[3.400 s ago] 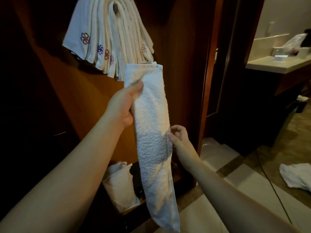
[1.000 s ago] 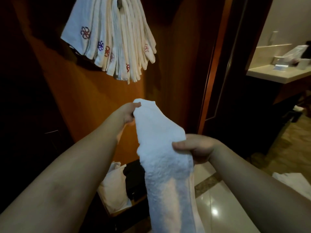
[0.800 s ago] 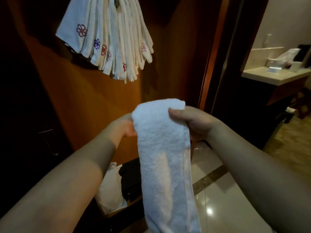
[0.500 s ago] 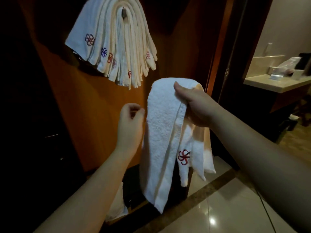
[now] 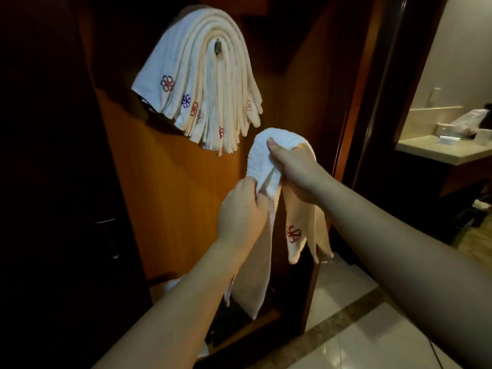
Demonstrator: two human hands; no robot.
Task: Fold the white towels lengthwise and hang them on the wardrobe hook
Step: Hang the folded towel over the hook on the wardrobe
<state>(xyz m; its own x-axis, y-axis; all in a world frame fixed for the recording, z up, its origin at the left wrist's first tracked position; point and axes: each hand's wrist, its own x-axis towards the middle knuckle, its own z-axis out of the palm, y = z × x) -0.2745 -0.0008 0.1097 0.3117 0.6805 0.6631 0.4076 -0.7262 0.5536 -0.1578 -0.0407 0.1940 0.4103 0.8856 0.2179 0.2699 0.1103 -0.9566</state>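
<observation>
i see my right hand (image 5: 295,169) gripping the rounded top of a folded white terry towel (image 5: 262,155), thumb pressed on its nubby loop, fingers curled behind. my left hand (image 5: 242,211) pinches the strip just below, fingers closed on the cloth. the two tails hang down; one bears a red embroidered flower (image 5: 293,233). up left, a thick fan of hung towels (image 5: 202,89) drapes over the metal wardrobe hook (image 5: 218,46) on the smooth orange wood panel (image 5: 170,198). glossy pale floor tiles (image 5: 354,339) lie below; a stone vanity counter (image 5: 442,150) stands far right.
</observation>
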